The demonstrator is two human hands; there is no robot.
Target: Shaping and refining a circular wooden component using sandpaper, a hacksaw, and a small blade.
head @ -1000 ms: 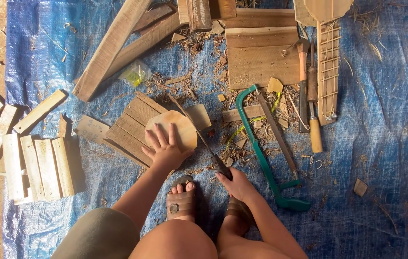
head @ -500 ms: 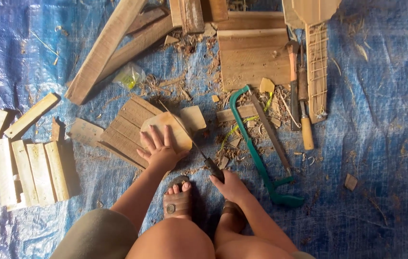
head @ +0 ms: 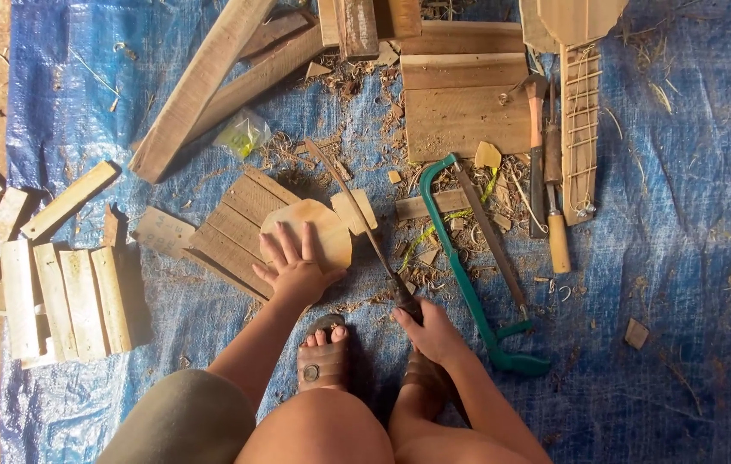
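On the blue tarpaulin (head: pixel 683 283), just ahead of my sandalled feet, I see the rounded wooden piece (head: pixel 318 230) lying on a slatted board panel (head: pixel 237 225). My left hand (head: pixel 295 268) lies flat on the piece's near edge, fingers spread and pressing, not clenched. My right hand (head: pixel 428 331) is clenched round the handle of a long-bladed knife (head: pixel 357 215). Its blade runs away from me, leaning left, just past the right side of the rounded piece, so the left hand is the nearer one. Right of the piece lie a green-framed hacksaw (head: pixel 460 266) and a hammer (head: pixel 537 146). Left of it are short planks (head: pixel 60 301); beyond it, long boards (head: pixel 202 82) and shavings. Bare earth shows at the tarpaulin's left edge.
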